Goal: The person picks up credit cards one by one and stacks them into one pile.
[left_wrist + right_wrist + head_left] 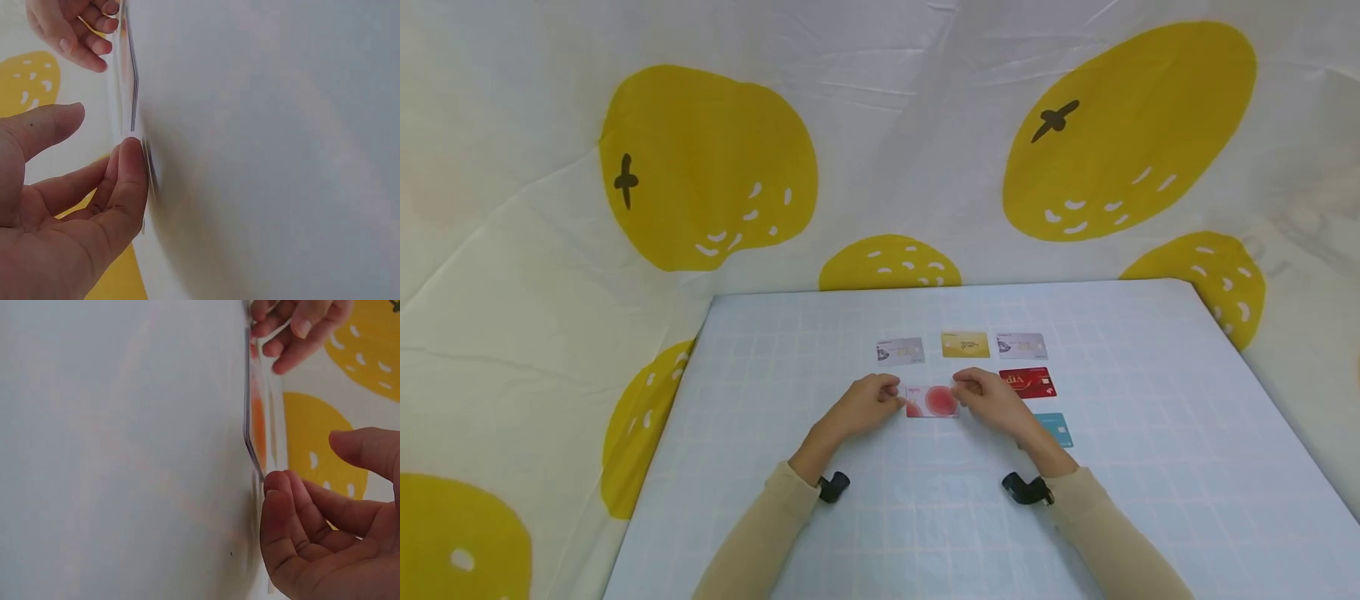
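A white card with a pink-red circle (931, 402) lies flat on the table between both hands. At its left end is my left hand (867, 402), fingertips low by the edge and thumb lifted apart from the fingers. My right hand (996, 402) mirrors this at the right end, its thumb (365, 450) also away from the bent fingers. Neither hand pinches the card; whether the fingertips touch it I cannot tell. Edge-on in the right wrist view, the card's rim (247, 394) shows as a double dark line. Beside the right hand lies a red VIP card (1037, 382), partly covered.
A teal card (1057, 428) is partly hidden under the right wrist. Farther back lie a gold card (966, 345) and two silver cards, one at the right (1022, 346) and one at the left (900, 352). Fruit-patterned cloth (910, 167) rises behind the pale checked table (775, 350).
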A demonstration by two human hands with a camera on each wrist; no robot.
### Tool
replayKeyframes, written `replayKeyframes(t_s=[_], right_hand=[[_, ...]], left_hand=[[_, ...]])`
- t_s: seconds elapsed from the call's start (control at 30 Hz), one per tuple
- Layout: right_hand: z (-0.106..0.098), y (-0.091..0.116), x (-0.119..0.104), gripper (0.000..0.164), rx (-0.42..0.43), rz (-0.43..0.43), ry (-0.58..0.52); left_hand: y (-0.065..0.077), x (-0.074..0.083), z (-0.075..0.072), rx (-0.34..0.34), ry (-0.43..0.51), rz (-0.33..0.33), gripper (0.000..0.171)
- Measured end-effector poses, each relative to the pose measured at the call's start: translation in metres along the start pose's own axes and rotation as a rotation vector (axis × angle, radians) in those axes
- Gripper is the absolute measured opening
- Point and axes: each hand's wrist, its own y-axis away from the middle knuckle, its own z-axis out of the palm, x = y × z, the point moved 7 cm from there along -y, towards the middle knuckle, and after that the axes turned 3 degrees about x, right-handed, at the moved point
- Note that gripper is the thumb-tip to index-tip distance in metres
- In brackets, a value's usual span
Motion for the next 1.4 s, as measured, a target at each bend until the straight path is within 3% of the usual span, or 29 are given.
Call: replayKeyframes(t_s=[0.4, 0.67, 1.03, 1.4], right_hand=[[-0.005, -0.032, -0.027, 0.044, -0.026, -0.157, 0.052], [0.004, -0.060, -0.040, 0.043, -0.004, -0.242, 0.069], [0.024, -0.085, -0.043, 0.047, -0.065, -0.177, 0.140], [0.032, -0.090, -0.039, 0.050, -0.083, -0.155, 0.211]], left_hand=[[-0.015, -0.010, -0.030, 0.109, -0.057, 0.000, 0.043], [-0.029, -0.014, -0.047, 0.199, -0.116, -0.029, 0.041], [-0.053, -0.028, -0.047, 0.193, -0.127, -0.040, 0.041], [-0.059, -0.032, -0.043, 0.165, -0.186, -0.065, 0.042]])
